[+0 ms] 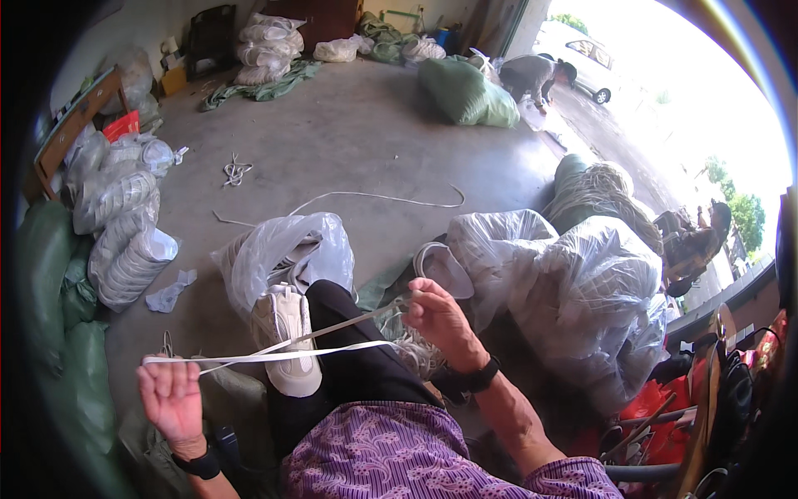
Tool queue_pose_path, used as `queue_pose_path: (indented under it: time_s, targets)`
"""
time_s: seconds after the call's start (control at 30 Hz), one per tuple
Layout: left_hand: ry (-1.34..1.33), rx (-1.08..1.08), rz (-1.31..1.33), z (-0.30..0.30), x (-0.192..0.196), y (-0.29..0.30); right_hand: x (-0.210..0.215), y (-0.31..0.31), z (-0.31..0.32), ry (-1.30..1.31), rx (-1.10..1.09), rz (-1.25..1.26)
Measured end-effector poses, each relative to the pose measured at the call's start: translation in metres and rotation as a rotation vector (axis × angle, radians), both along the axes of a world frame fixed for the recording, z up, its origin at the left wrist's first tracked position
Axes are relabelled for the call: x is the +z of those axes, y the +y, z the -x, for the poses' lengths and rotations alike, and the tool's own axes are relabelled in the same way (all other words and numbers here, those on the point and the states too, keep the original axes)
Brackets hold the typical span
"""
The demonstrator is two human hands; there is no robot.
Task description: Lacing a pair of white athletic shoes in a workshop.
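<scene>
A cream-white sneaker [293,378] rests on my dark-trousered leg, its rounded end toward me. White shoelace [224,359] runs across the top of it, with strands stretched out to both sides and crossing each other. To the left of the shoe, my left hand [172,401] is closed on the lace, fingers curled. My right hand [446,326], higher and to the right, pinches the lace between thumb and fingers. Just beyond the shoe is a clear plastic bag [328,249] with pale shoes inside. A bundle of laces [418,353] lies below my right hand.
Large bags of shoes [582,308] crowd the right; wrapped shoes [125,208] are stacked at left. A loose lace [374,196] and a small tangle [236,170] lie on the concrete floor. A green sack [470,91] and two people [532,76] are near the open doorway.
</scene>
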State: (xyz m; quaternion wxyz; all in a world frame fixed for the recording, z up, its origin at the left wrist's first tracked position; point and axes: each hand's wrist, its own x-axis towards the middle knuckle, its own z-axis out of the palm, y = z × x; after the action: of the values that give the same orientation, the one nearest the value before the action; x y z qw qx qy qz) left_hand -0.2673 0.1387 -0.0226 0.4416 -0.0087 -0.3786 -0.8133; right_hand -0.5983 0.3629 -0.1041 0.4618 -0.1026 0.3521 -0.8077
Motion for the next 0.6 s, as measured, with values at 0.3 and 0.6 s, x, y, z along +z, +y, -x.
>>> queue_pose_path:
  time_s: [0.3, 0.6]
  targets:
    - [0.205, 0.078, 0.017, -0.051, 0.013, -0.009, -0.004, 0.075, 0.027, -0.146, -0.372, -0.037]
    - [-0.171, 0.006, 0.269, -0.018, 0.023, 0.009, 0.031, 0.107, 0.074, 0.183, -0.490, -0.190]
